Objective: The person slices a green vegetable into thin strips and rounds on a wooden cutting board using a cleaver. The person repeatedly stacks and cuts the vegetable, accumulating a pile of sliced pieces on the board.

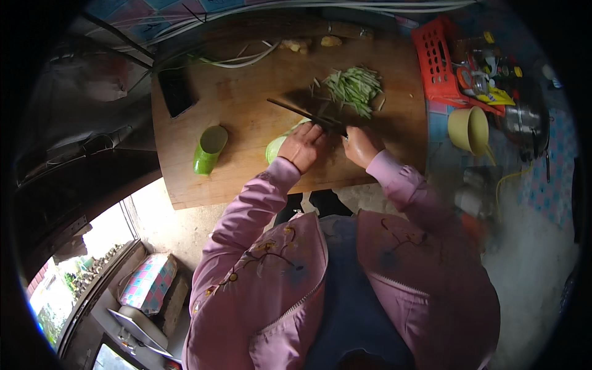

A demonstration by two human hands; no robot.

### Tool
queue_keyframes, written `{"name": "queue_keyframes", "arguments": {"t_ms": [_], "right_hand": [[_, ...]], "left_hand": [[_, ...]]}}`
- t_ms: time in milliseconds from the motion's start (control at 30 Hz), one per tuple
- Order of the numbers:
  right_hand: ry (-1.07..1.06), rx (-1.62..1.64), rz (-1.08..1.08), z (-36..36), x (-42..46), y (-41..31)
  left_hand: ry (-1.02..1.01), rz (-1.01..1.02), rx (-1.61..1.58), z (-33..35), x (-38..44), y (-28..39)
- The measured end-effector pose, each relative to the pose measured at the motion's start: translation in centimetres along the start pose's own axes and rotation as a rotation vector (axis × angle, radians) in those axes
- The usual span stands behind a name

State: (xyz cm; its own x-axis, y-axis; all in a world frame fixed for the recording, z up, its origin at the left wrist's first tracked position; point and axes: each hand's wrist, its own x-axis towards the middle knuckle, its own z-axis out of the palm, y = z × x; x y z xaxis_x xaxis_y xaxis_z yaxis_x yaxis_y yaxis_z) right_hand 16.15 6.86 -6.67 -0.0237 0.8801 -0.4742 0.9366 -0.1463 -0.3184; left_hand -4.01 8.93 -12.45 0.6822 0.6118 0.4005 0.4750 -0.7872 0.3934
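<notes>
My left hand (303, 145) presses down on a pale green piece of gourd or squash (276, 147) on the wooden board (245, 180). In my right hand (363, 145) is the handle of a knife, whose dark blade (293, 109) lies across the board just beyond my left fingertips. Past the blade sits a pile of thin green shreds (355, 88). A cut green gourd piece (209, 150) lies to the left, its pale cut face upward. What is directly under my left fingers is hidden.
A black phone (175, 92) lies at the board's left side. Ginger pieces (294, 45) and white-green stalks (249, 60) are along the far edge. Right of the board stand a red plastic basket (432, 60) with bottles, a yellow dipper (469, 131) and a metal pot (525, 122).
</notes>
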Motion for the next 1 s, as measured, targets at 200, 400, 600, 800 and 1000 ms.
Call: {"name": "queue_keyframes", "arguments": {"t_ms": [200,400,600,800,1000], "right_hand": [[0.091,0.075,-0.066,0.3,-0.9,-0.3],[0.26,0.092,-0.206,0.6,-2.5,-0.9],[0.073,-0.021,-0.079,0.9,-0.3,0.3],[0.084,-0.004,-0.089,0.1,-1.0,-0.9],[0.033,-0.012,-0.047,0.6,-0.9,-1.5]], "left_hand": [[0.031,0.059,-0.03,0.3,0.5,-0.7],[0.116,0.142,-0.008,-0.5,-0.2,0.5],[0.089,0.023,-0.095,-1.4,-0.1,0.5],[0.018,-0.029,-0.083,-1.0,-1.6,-0.2],[0.007,-0.052,-0.071,-0.6,-1.8,0.0]]}}
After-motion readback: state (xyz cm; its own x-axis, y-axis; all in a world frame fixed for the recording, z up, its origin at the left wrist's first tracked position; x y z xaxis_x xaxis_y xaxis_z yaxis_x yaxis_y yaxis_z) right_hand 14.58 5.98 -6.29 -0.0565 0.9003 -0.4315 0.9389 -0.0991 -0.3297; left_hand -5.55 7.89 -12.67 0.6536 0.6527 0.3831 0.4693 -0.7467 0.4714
